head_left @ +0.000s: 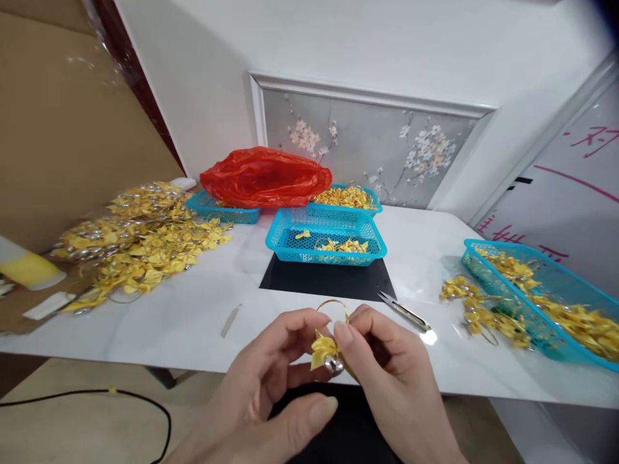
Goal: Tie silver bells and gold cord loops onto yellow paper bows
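In front of me, above the table's front edge, is a yellow ribbon bow with silver bells (333, 362) and a thin gold loop standing up from it. My right hand (394, 370) pinches this bow between thumb and fingers at its right side. On the other side, my left hand (275, 380) has its fingers bent around the bow's left edge and the loop, while its thumb is spread well away below. Whether the left fingertips behind the bow touch it is partly hidden. Small silver thread snips (405, 312) lie on the table just beyond my right hand.
A blue basket (326, 256) with a few bows stands on a black mat (324, 280). Behind it are further baskets and a red plastic bag (264, 177). Yellow bows (149, 254) heap at left; another filled blue basket (498, 277) stands at right, loose bows (483, 309) beside it.
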Action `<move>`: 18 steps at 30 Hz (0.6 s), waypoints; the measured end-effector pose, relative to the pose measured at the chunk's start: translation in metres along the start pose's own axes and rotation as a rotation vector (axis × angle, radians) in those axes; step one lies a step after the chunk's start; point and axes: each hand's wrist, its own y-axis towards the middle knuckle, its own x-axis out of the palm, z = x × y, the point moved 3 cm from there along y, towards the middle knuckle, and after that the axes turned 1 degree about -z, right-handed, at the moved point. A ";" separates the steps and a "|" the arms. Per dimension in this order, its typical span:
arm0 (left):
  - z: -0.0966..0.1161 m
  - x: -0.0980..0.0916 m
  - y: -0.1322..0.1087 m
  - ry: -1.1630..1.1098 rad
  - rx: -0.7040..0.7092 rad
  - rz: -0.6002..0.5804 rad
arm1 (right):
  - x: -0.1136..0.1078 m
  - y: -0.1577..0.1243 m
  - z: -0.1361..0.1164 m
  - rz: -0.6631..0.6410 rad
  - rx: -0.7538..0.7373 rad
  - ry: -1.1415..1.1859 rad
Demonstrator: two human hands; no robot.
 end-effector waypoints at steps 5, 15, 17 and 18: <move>0.009 0.004 0.006 0.113 0.055 0.159 | 0.001 0.002 -0.003 -0.017 -0.021 0.024; 0.000 -0.006 0.010 0.543 0.691 0.046 | 0.010 0.010 0.013 -0.163 0.300 0.512; 0.000 -0.008 0.011 0.561 0.737 0.026 | 0.012 0.010 0.014 -0.171 0.342 0.614; 0.001 -0.008 0.012 0.567 0.735 0.014 | 0.013 0.010 0.013 -0.167 0.343 0.632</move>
